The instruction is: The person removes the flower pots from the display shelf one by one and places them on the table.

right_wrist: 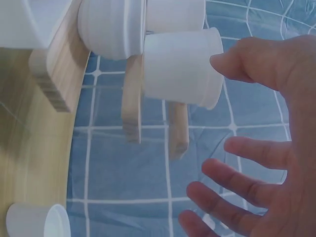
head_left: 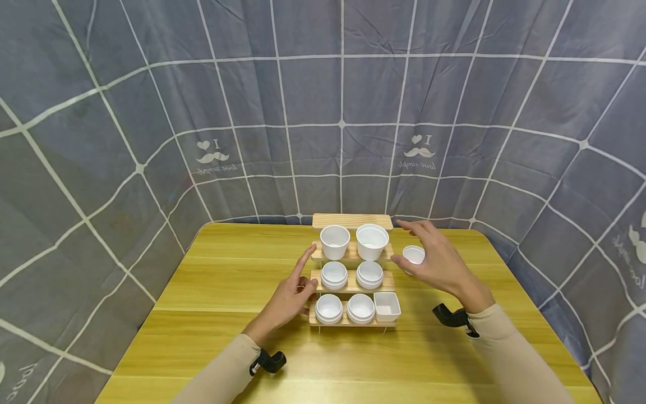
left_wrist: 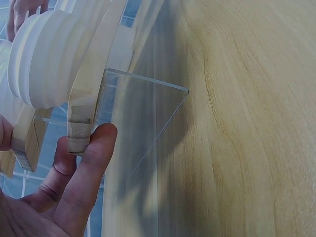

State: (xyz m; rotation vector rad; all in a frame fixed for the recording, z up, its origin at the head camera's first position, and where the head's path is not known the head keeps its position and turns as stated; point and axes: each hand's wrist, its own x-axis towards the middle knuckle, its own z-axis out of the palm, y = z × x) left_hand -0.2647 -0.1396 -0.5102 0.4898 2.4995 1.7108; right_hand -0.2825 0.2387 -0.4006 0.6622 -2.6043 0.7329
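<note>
A stepped display stand (head_left: 351, 221) with wooden boards and clear side supports stands on the table. My left hand (head_left: 284, 303) is at its left side, index finger stretched up beside the boards. In the left wrist view, fingertips touch the end of the lowest board (left_wrist: 81, 121). My right hand (head_left: 438, 262) is spread, with nothing in it, beside the upper right cup (head_left: 372, 249); another tall white cup (head_left: 335, 249) stands left of that. A loose white cup (head_left: 414, 254) sits on the table by the right hand, partly overlapped by it.
Two ridged white pots, left (head_left: 334, 278) and right (head_left: 370, 278), stand on the middle board. Below them are two more pots (head_left: 328, 310) (head_left: 360, 310) and a square white cup (head_left: 387, 307). A grey checked curtain (head_left: 313, 146) hangs behind the wooden table (head_left: 212, 314).
</note>
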